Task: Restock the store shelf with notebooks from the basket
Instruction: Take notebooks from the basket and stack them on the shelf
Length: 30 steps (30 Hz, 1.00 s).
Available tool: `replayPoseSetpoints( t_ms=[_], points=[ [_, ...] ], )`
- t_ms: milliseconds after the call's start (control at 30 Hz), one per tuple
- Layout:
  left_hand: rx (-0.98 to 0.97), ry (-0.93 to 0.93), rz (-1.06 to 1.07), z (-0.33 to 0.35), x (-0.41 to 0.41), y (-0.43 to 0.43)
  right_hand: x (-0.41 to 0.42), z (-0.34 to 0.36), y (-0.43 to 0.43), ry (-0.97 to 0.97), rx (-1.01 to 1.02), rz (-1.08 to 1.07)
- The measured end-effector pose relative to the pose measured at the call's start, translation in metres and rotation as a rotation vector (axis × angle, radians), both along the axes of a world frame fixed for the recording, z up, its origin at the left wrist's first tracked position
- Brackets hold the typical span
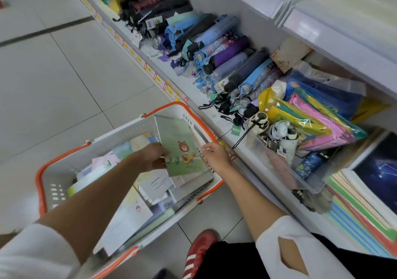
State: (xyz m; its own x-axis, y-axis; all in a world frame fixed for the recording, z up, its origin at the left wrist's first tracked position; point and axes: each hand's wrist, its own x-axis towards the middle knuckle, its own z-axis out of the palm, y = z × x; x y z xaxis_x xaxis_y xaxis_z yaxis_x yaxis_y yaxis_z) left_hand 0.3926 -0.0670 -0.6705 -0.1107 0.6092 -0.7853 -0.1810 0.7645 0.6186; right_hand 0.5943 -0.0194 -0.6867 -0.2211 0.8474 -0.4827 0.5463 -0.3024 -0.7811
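A white basket (126,128) with orange handles stands on the floor, filled with several notebooks. Above it, a green notebook with a bear on its cover (179,147) is held tilted upright between both hands. My left hand (152,156) grips its left edge, thumb on the cover. My right hand (216,156) pinches its right edge near the basket's right rim. At the far right of the low shelf (193,85) lies a stack of notebooks with coloured edges (363,214), a dark starry one on top.
Rows of folded umbrellas (214,46) fill the low shelf. A clear bin (285,171) holds small items beside coloured plastic folders (311,117). An upper shelf (335,33) overhangs. My red shoe (199,253) is by the basket on the tiled floor.
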Motion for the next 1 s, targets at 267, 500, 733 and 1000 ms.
replayPoseSetpoints(
  t_ms=[267, 500, 733, 1000],
  points=[
    [0.141, -0.211, -0.068, 0.093, -0.018, -0.015, -0.013, 0.073, -0.026, 0.222, 0.102, -0.112],
    [0.437, -0.017, -0.257, 0.189, 0.071, -0.004, 0.057, 0.187, -0.034, 0.205, 0.418, -0.262],
    [0.684, 0.011, -0.444, 0.282, 0.179, 0.017, 0.168, 0.291, -0.045, 0.256, 0.607, -0.546],
    [0.922, -0.070, -0.558, 0.353, 0.335, 0.029, 0.316, 0.358, -0.071, 0.312, 0.686, -0.903]
  ],
)
